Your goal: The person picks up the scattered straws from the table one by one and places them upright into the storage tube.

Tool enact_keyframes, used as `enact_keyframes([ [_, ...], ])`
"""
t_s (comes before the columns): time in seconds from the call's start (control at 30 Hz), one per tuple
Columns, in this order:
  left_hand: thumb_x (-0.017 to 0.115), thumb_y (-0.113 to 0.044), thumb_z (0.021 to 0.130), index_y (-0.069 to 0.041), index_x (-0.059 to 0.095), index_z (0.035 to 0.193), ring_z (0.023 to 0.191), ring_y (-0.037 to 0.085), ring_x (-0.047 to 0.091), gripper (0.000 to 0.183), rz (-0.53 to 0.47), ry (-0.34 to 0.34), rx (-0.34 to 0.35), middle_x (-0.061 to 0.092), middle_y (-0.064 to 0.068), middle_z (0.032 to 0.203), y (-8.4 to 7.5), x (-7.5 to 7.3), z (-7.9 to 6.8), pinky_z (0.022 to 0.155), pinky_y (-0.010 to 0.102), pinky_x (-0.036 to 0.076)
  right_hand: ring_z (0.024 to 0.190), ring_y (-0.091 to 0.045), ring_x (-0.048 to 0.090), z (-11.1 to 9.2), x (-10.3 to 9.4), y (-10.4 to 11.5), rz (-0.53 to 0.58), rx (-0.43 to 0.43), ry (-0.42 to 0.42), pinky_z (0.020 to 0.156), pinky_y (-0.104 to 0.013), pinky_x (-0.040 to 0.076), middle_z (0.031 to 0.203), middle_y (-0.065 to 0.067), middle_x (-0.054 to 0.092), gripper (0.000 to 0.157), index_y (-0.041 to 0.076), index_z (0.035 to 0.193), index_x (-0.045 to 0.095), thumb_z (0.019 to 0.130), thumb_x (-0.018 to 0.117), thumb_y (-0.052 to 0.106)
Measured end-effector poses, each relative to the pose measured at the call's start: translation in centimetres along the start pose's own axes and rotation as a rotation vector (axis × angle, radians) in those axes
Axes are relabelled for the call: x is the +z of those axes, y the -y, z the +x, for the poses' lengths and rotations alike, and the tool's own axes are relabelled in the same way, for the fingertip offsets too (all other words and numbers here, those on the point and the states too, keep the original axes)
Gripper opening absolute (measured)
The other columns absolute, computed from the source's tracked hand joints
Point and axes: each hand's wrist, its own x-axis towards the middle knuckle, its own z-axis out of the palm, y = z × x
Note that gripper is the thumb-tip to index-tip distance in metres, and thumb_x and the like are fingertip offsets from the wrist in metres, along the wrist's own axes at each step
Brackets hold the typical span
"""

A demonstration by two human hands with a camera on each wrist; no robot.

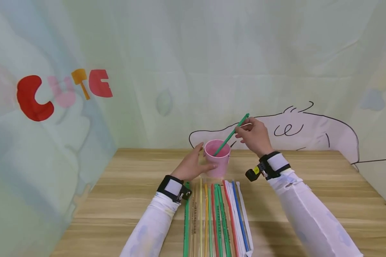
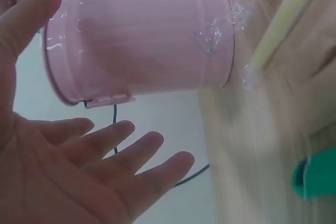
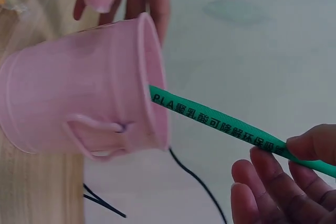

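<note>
A small pink bucket (image 1: pixel 222 168) with side handles stands upright on the table. My right hand (image 1: pixel 255 136) pinches a green wrapped straw (image 1: pixel 230 138) between thumb and fingers, above and right of the bucket. The straw is tilted, its lower end inside the bucket's mouth; printed lettering shows along the wrapper in the right wrist view. At the bucket's left side is my left hand (image 1: pixel 190 165), with thumb and fingers spread around it. In the left wrist view, the fingers (image 2: pixel 152 148) are nearly straight; whether they touch the bucket I cannot tell.
In front of the bucket, several wrapped straws lie side by side on the wooden table (image 1: pixel 132 178), among them a green straw (image 1: pixel 186 228), a blue straw (image 1: pixel 239 210) and a white straw (image 1: pixel 244 217). A printed curtain (image 1: pixel 212 53) hangs behind the table.
</note>
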Motion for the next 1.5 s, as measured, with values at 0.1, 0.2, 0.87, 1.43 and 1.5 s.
enact_keyframes([
  [0.1,0.078,-0.049,0.078,-0.014,0.022,0.152,0.126,0.023,0.039,0.1,-0.029,-0.006,0.053,0.042,0.008,0.146,0.0,0.2,0.6,0.103,0.055,0.039,0.079,-0.021,0.067,-0.1,0.9,-0.7,-0.019,0.016,0.012,0.068,-0.043,0.059,0.096,-0.015,0.071,0.024,0.004,0.108,0.059,0.094,0.063,0.023],
  [0.2,0.08,-0.044,0.077,-0.015,0.03,0.149,0.122,0.02,0.043,0.092,-0.052,-0.009,0.096,0.047,0.005,0.14,0.0,0.4,1.0,0.102,0.053,0.041,0.08,-0.021,0.065,-0.3,1.5,-1.5,-0.038,0.031,0.029,0.067,-0.041,0.059,0.096,-0.013,0.071,0.025,0.004,0.106,0.06,0.095,0.062,0.027],
  [0.87,0.08,-0.037,0.079,-0.012,0.036,0.144,0.119,0.023,0.047,0.082,-0.083,-0.047,0.058,0.046,0.008,0.141,-0.1,0.7,1.5,0.097,0.048,0.047,0.118,-0.028,0.045,-1.7,0.9,-4.9,0.081,0.139,0.116,0.098,-0.054,0.045,0.132,-0.017,0.049,0.089,0.008,0.149,0.026,0.085,0.068,0.052],
  [1.43,0.08,-0.047,0.075,-0.012,0.024,0.151,0.123,0.028,0.045,0.1,-0.007,-0.001,-0.002,0.041,0.011,0.146,0.0,-0.4,-0.6,0.092,0.051,0.05,0.132,-0.033,0.03,-4.3,5.3,-7.3,0.18,0.043,0.388,0.105,-0.066,0.029,0.148,-0.013,0.036,0.106,0.01,0.154,0.014,0.076,0.083,0.03],
  [1.5,0.078,-0.05,0.076,-0.01,0.024,0.151,0.12,0.028,0.047,0.1,0.05,-0.024,-0.02,0.043,0.013,0.144,0.0,-0.8,-1.0,0.091,0.051,0.051,0.13,-0.032,0.034,-4.2,5.6,-7.4,0.174,0.034,0.384,0.104,-0.065,0.031,0.145,-0.012,0.039,0.106,0.008,0.153,0.016,0.074,0.084,0.03],
])
